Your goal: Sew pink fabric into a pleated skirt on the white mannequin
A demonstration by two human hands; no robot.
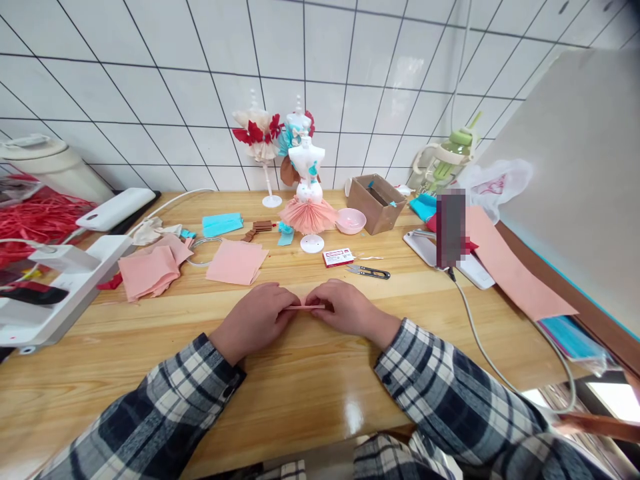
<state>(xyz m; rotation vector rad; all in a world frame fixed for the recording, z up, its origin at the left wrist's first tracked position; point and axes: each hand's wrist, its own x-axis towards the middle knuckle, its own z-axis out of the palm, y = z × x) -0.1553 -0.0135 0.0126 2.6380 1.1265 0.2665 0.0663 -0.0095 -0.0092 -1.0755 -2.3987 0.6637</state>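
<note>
Between my two hands, low over the wooden table point(300, 380), is a narrow folded strip of pink paper point(304, 307). The fingers of my left hand point(257, 317) pinch its left end, and those of my right hand point(347, 307) pinch its right end. Most of the strip is covered by the fingers. Beyond the hands lie a stack of pink paper squares point(236, 262), a red and white small box point(338, 257) and a pair of thread snips point(370, 272). A white mini dress form point(307, 163) with a pleated pink skirt point(309, 217) stands behind them.
Two more decorated dress forms point(265, 150) stand by the tiled wall. A pink bowl point(351, 221) and a cardboard box point(376, 203) are to their right. More pink sheets point(150, 272) and a white power strip point(75, 293) lie left. A cable point(480, 340) crosses the right side.
</note>
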